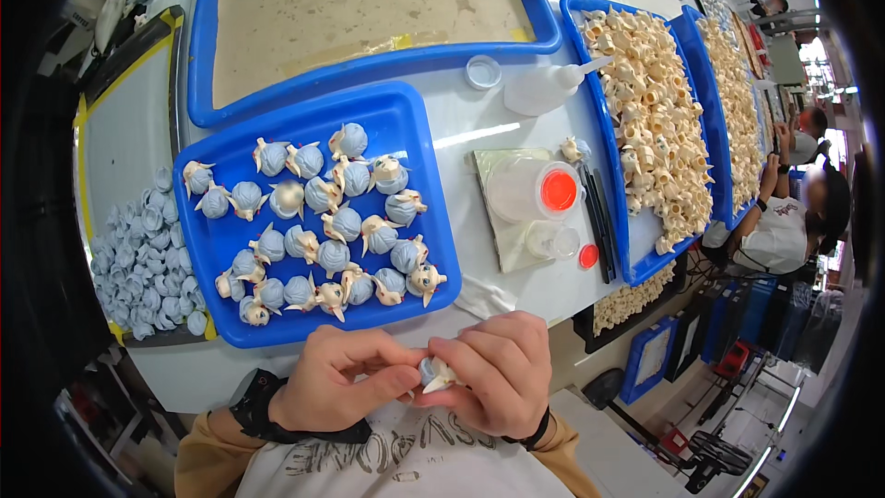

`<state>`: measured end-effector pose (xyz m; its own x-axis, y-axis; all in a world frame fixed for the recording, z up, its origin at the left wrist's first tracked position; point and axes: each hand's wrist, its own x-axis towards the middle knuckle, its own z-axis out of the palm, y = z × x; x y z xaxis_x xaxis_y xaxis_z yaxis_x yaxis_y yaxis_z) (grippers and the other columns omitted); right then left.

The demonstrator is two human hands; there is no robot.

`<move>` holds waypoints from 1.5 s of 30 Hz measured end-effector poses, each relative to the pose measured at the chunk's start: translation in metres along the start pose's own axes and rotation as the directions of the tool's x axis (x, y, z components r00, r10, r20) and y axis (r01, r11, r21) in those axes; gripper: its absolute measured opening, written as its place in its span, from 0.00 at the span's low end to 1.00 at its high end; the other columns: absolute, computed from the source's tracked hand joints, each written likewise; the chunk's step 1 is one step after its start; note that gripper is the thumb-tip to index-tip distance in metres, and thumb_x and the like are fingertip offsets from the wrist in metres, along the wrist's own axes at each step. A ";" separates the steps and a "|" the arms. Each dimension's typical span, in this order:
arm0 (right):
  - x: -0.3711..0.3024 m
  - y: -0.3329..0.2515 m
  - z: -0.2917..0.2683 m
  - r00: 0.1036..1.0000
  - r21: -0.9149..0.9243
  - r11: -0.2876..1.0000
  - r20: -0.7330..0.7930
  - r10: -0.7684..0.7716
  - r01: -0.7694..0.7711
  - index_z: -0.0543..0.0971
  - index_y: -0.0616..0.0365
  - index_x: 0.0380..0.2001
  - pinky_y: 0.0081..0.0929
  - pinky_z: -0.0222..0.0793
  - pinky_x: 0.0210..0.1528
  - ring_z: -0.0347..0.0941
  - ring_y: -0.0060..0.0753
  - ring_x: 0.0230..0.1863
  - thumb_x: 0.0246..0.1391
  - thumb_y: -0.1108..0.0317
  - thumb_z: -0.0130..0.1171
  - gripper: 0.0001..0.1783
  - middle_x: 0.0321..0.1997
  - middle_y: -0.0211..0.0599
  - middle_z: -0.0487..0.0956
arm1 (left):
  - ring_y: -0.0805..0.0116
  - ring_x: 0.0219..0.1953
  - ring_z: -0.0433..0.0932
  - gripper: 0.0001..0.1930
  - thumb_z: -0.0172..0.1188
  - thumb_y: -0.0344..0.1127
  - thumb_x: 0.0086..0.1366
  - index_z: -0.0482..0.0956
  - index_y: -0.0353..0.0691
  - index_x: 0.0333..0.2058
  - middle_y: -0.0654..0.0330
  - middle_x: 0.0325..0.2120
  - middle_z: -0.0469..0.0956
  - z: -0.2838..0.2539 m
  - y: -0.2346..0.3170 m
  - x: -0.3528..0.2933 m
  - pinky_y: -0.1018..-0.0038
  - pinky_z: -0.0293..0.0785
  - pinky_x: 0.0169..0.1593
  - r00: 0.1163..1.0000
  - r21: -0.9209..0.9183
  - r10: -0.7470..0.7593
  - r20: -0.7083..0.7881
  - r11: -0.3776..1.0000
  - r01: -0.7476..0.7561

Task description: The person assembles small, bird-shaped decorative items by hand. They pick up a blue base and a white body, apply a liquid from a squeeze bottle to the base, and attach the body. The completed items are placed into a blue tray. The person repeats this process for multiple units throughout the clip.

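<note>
Between the fingertips of both my hands is a small doll head [435, 374], cream with pale blue hair and a pointed ear, held in front of my chest. My left hand [346, 378] pinches its left side with thumb and fingers. On the other side, my right hand [498, 373] closes round it with bent fingers. Just beyond my hands stands a blue tray [419, 143] with several similar doll heads [341, 223] lying in loose rows, some turned on their sides. My fingers partly cover the held head.
Loose pale blue hair pieces [147, 267] heap at left. A larger blue tray [369, 65] lies beyond. To the right are a white squeeze bottle [544, 88], a clear jar with a red opening [530, 189], dark sticks [601, 221] and a blue bin [636, 272] of cream parts. A co-worker [774, 231] sits far right.
</note>
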<state>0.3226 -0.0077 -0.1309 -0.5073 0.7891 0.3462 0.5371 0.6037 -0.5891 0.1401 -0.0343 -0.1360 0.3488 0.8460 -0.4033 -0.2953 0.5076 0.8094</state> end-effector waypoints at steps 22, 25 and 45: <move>0.020 0.017 0.017 0.981 -0.244 0.969 0.177 0.079 -0.034 0.71 0.58 0.48 0.27 0.60 0.32 0.64 0.32 0.32 0.34 0.71 0.61 0.30 0.34 0.33 0.69 | 0.50 0.57 0.57 0.39 0.65 0.46 0.42 0.63 0.34 0.52 0.44 0.54 0.58 -0.095 0.062 -0.101 0.61 0.52 0.58 0.735 0.878 0.492 -0.466 0.157 0.452; 0.025 0.013 0.020 0.967 -0.268 0.963 0.235 0.102 -0.036 0.68 0.58 0.51 0.30 0.59 0.36 0.64 0.34 0.36 0.35 0.68 0.61 0.33 0.38 0.35 0.68 | 0.47 0.61 0.47 0.52 0.70 0.43 0.34 0.52 0.38 0.58 0.44 0.60 0.45 -0.127 0.032 -0.120 0.61 0.48 0.60 0.686 0.802 0.461 -0.563 0.107 0.587; 0.015 -0.002 0.005 0.950 0.023 0.972 0.219 0.222 -0.232 0.66 0.60 0.52 0.41 0.55 0.53 0.57 0.52 0.54 0.36 0.76 0.60 0.33 0.54 0.52 0.60 | 0.44 0.54 0.54 0.44 0.71 0.43 0.30 0.60 0.39 0.49 0.43 0.50 0.52 -0.152 0.035 -0.111 0.59 0.56 0.55 0.714 0.833 0.459 -0.529 0.117 0.541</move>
<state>0.3103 0.0023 -0.1283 -0.5104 0.8591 0.0382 0.6248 0.4010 -0.6700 -0.0439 -0.0854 -0.1275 -0.3567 0.9233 -0.1425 0.8950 0.3814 0.2315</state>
